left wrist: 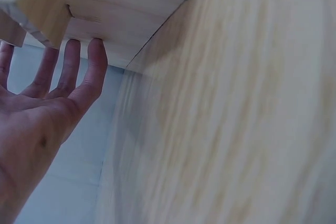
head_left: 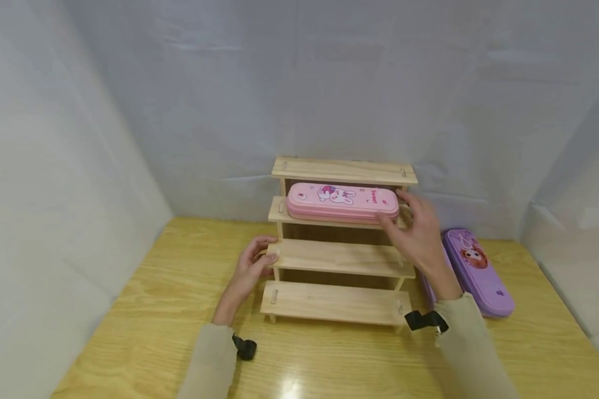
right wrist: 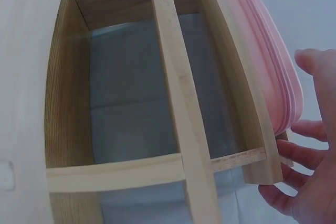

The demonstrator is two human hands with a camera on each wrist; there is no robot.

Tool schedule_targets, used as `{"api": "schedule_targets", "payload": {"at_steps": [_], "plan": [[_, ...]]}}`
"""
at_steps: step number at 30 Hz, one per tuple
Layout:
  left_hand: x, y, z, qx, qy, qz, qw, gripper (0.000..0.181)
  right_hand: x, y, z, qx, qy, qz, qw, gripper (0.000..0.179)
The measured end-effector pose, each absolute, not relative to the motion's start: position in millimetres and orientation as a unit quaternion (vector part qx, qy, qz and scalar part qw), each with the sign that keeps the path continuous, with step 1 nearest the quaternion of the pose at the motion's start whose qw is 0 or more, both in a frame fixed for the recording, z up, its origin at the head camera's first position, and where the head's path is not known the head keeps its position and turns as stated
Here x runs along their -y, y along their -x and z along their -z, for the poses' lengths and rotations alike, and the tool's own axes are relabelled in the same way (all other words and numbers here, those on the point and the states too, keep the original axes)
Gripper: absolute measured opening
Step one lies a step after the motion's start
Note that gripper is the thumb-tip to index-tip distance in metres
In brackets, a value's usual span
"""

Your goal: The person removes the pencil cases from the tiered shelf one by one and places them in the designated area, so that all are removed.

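Note:
A pink pencil case (head_left: 344, 200) with a white rabbit lies flat on the second board from the top of a stepped wooden shelf (head_left: 346, 303). My right hand (head_left: 419, 235) is at the case's right end, thumb by the front corner, index finger toward the back. In the right wrist view the thumb stands a little off the pink case (right wrist: 273, 61), while the other fingers lie by its end and the board's end. My left hand (head_left: 249, 266) holds the left end of the third board; in the left wrist view its fingertips touch the wood.
Purple pencil cases lie on the table right of the shelf; the front purple case (head_left: 481, 271) has a cartoon girl on it, and another is partly hidden by my right forearm. A pale cloth wall (head_left: 349, 83) rises behind the wooden table (head_left: 145, 310).

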State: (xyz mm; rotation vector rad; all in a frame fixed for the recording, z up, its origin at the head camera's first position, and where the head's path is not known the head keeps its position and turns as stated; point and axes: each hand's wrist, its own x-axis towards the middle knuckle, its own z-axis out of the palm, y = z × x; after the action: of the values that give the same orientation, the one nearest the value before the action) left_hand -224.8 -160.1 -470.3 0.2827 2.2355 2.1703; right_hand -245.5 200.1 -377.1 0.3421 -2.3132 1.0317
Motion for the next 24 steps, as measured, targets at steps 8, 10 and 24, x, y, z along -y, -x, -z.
{"api": "schedule_targets", "payload": {"at_steps": [8,10,24], "plan": [[158.1,223.6,468.7,-0.712,-0.089,-0.697,0.006,0.037,-196.8,248.4,369.8,0.903,-0.084,-0.359,0.221,0.077],[157.9,223.4,468.3,-0.712,-0.089,-0.696,0.007,0.037,-196.0,249.2,369.3,0.904,-0.086,-0.356,0.219,0.077],[159.2,222.7,471.6,-0.712,-0.086,-0.697,0.007,0.038,-197.2,243.5,369.3,0.884,-0.088,-0.434,0.149,0.076]]}}
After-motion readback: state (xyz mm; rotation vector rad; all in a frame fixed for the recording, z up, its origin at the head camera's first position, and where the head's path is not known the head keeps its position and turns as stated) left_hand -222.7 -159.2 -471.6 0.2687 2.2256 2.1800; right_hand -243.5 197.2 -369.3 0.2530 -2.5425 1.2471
